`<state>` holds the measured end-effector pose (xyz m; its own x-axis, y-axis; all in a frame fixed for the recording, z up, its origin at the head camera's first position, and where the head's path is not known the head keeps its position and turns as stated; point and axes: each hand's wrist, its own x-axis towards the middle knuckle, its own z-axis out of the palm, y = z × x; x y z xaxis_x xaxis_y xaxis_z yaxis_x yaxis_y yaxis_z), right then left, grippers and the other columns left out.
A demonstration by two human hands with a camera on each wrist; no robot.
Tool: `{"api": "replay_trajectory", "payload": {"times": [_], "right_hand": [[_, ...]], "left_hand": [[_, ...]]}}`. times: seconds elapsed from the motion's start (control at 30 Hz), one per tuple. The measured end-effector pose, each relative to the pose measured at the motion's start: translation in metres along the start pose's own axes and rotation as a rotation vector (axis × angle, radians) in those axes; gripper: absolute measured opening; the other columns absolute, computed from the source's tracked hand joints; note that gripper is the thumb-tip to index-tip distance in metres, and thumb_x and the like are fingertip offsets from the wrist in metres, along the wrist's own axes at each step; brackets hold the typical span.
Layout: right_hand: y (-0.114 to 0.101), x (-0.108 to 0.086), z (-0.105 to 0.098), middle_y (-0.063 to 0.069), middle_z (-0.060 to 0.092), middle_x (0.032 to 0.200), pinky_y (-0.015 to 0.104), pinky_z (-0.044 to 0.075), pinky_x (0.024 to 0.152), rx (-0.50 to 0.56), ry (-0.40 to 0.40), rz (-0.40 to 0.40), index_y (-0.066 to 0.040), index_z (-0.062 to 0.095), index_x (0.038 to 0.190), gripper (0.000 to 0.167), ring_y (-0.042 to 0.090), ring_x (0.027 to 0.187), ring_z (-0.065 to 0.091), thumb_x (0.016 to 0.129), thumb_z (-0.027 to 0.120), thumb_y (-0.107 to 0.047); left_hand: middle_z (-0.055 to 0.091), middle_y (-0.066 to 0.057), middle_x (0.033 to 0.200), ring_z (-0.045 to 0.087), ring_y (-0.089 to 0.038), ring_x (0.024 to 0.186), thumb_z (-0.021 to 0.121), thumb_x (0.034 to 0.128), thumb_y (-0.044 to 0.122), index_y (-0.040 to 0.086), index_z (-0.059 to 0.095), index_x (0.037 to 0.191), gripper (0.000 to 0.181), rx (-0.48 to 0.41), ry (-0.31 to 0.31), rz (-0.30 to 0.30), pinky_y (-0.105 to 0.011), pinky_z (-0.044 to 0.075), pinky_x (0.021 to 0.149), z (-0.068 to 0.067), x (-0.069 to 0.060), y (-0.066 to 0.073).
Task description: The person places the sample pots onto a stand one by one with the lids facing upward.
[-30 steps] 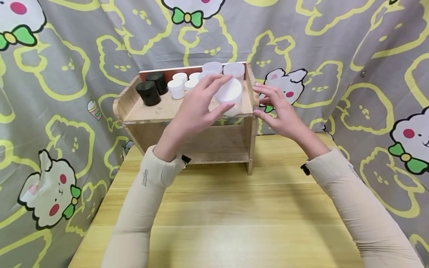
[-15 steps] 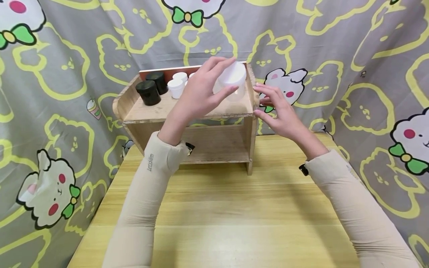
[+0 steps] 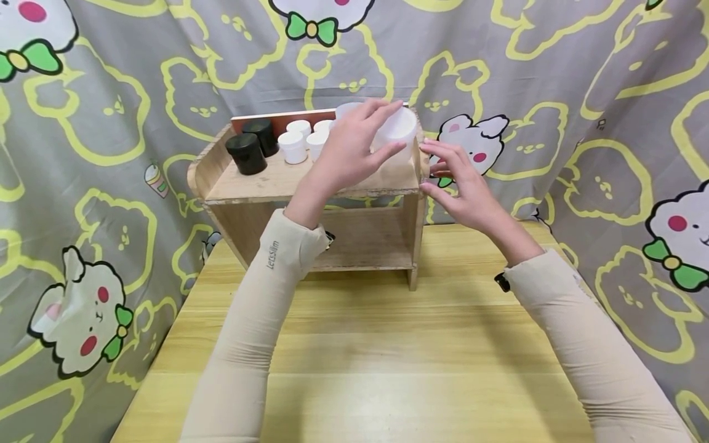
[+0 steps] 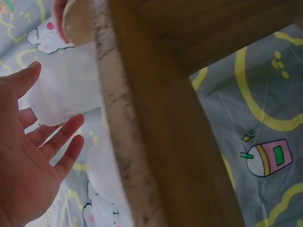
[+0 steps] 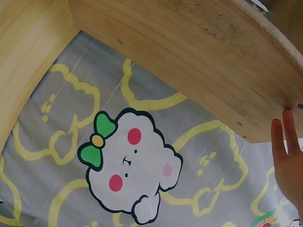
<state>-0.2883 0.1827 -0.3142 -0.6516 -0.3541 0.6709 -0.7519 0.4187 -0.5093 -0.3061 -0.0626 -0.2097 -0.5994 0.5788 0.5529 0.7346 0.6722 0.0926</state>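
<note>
My left hand (image 3: 351, 144) grips a large white jar (image 3: 400, 126) at the right end of the shelf's upper board. In the left wrist view, the thumb and fingers of the left hand (image 4: 33, 151) lie on opposite sides of the pale jar (image 4: 66, 87). Whether its base touches the board is hard to tell. My right hand (image 3: 462, 184) rests its fingertips against the outer right side of the wooden shelf (image 3: 310, 195). Seen from the right wrist, the extended fingers of the right hand (image 5: 289, 165) touch the side panel (image 5: 199, 61).
Two black jars (image 3: 246, 154) stand on the upper board's left end. Several small white jars (image 3: 292, 147) sit beside them, and a translucent jar (image 3: 344, 111) shows partly behind my left hand. The shelf stands on a wooden table (image 3: 354, 344), before a patterned curtain (image 3: 249, 67).
The left hand has carried the large white jar backward from the shelf's front edge, then slightly right toward the side panel. The right hand has stayed against the panel.
</note>
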Motion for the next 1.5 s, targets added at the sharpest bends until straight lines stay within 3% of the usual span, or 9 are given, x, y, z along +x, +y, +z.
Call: {"api": "replay_trajectory", "payload": {"times": [0.3,0.53,0.87,1.5], "right_hand": [[0.0,0.0,0.001,0.006,0.038,0.157,0.052,0.052,0.105,0.014,-0.004,-0.01,-0.018,0.044,0.155,0.066,0.028,0.114,0.062,0.097,0.07,-0.002],[0.0,0.0,0.002,0.006,0.038,0.157,0.05,0.053,0.104,0.004,-0.007,-0.018,-0.017,0.044,0.155,0.066,0.028,0.113,0.064,0.096,0.07,-0.001],[-0.001,0.0,0.001,0.005,0.038,0.158,0.048,0.054,0.103,-0.005,-0.008,-0.014,-0.017,0.043,0.156,0.067,0.027,0.112,0.065,0.096,0.07,-0.001],[0.0,-0.001,0.0,0.006,0.038,0.158,0.051,0.053,0.103,0.019,-0.002,-0.005,-0.018,0.044,0.156,0.066,0.028,0.111,0.065,0.097,0.069,-0.002]], "left_hand": [[0.051,-0.004,0.155,0.046,-0.026,0.145,0.059,0.1032,0.05,0.015,0.046,0.157,0.065,0.081,-0.06,-0.038,-0.042,0.031,0.121,0.016,0.0,-0.001],[0.053,-0.004,0.153,0.048,-0.027,0.144,0.057,0.104,0.05,0.015,0.048,0.156,0.063,0.116,-0.023,-0.064,-0.042,0.031,0.122,0.023,-0.001,-0.003],[0.053,-0.003,0.152,0.047,-0.026,0.142,0.05,0.1068,0.05,0.016,0.047,0.156,0.06,0.168,-0.029,-0.107,-0.042,0.029,0.122,0.028,0.001,-0.004],[0.056,-0.001,0.152,0.05,-0.023,0.137,0.045,0.1089,0.049,0.017,0.054,0.15,0.052,0.208,0.021,-0.126,-0.04,0.029,0.121,0.036,-0.001,-0.001]]}}
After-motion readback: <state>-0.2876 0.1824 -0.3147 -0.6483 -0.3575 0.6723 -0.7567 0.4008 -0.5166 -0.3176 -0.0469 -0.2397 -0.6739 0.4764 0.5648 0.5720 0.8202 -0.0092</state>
